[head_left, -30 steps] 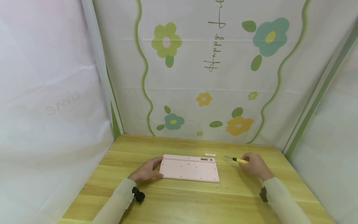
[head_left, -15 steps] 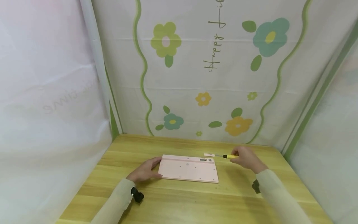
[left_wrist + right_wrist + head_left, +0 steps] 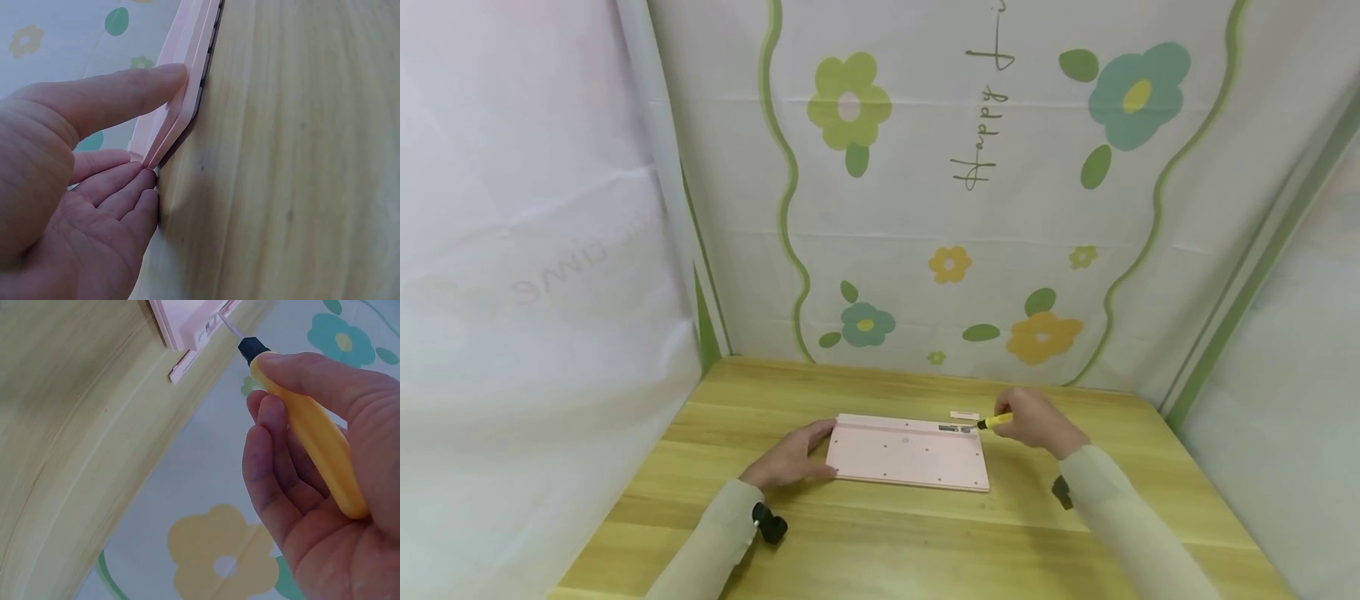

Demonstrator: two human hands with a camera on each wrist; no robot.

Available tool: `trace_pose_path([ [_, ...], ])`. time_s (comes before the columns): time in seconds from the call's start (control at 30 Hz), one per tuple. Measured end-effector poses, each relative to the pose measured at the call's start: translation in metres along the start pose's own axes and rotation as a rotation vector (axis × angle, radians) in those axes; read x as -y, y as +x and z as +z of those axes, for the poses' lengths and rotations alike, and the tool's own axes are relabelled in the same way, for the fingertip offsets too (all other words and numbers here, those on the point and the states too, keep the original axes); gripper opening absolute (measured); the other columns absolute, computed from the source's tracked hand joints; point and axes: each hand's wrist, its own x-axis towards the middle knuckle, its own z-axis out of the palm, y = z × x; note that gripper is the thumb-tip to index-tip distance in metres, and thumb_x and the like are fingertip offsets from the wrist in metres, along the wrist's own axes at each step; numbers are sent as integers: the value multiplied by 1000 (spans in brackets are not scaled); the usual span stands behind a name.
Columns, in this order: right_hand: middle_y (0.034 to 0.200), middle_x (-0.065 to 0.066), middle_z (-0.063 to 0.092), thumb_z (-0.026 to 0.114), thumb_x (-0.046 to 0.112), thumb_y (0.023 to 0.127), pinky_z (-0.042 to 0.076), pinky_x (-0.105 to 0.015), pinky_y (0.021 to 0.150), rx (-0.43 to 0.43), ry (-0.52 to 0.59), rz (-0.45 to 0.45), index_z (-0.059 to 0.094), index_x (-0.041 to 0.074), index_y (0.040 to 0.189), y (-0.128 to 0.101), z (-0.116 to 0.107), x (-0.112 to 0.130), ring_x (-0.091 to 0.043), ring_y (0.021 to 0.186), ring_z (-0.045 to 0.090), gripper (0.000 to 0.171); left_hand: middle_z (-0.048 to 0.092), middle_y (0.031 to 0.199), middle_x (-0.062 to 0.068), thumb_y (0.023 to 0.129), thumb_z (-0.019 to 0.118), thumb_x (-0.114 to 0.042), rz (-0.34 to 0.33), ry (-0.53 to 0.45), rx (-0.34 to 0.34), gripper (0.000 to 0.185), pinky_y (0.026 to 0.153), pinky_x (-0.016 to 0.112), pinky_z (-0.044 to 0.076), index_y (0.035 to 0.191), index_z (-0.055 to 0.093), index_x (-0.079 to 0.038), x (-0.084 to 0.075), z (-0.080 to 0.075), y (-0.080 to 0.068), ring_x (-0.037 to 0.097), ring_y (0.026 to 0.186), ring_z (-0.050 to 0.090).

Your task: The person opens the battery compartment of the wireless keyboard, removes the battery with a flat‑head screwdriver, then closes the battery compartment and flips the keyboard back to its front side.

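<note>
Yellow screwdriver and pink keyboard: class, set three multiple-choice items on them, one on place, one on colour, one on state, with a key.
1. Where does the screwdriver tip point?
A. the pink keyboard's far right corner
B. its near left corner
C. the table edge

2. What colour is the screwdriver handle?
A. red
B. yellow
C. green

3. What is the left hand doing?
A. lifted clear
B. holding a tool
C. touching the keyboard's left edge

Key: 1 A, the tip meets that corner in the right wrist view. 2 B, the right hand grips a yellow handle. 3 C, fingers rest against the edge.

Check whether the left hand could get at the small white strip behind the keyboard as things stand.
Probably not easily: the left hand rests at the pink keyboard's left end, the strip lies beyond its far right corner, beside the right hand holding the screwdriver.
</note>
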Motion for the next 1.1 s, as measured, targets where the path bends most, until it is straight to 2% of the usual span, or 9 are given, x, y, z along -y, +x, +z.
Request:
trace_pose_path([
  [0.13,79,1,65,77,12,77,49,-26,63,1,3,-7,67,11,76,5,2,1,-12,70,54,10,26,161,7,81,79,-23,-3,2,-4,90,121,49,26,153,27,-8,-1,1,-1,30,149,25],
  [0.23,81,0,66,77,11,77,52,-30,66,-2,-9,-32,68,10,78,5,3,3,-14,74,56,9,27,160,6,80,79,-24,-9,8,-4,90,121,49,26,153,28,-9,-1,1,-1,30,148,26],
  [0.4,84,-1,67,76,10,76,53,-32,68,10,-29,-15,68,10,79,6,4,8,-15,77,58,8,27,160,7,79,79,-25,-10,-12,-5,91,121,50,26,152,28,-8,-1,1,-2,31,148,26],
  [0.57,71,2,53,71,6,75,38,-24,55,21,-45,31,58,12,66,8,3,18,-12,61,43,17,27,160,6,79,80,-26,-7,8,-7,91,121,49,26,152,28,-8,1,1,-1,30,148,26],
  [0.7,65,2,43,70,4,75,31,-23,51,39,-64,69,50,12,61,10,3,28,-11,56,36,26,27,160,7,80,79,-26,4,25,0,91,120,49,27,152,28,-8,3,1,0,30,148,27],
  [1.03,64,2,40,73,2,74,30,-22,49,45,-105,66,50,11,63,15,2,43,-10,54,34,28,27,160,5,78,80,-28,-3,5,-2,92,120,50,27,152,29,-10,2,-1,0,30,148,26],
  [1.1,66,1,44,74,1,74,32,-22,50,50,-107,67,53,10,65,16,2,44,-10,55,36,25,28,160,4,78,80,-28,-3,7,-6,92,120,50,27,152,29,-10,3,0,0,30,148,27],
])
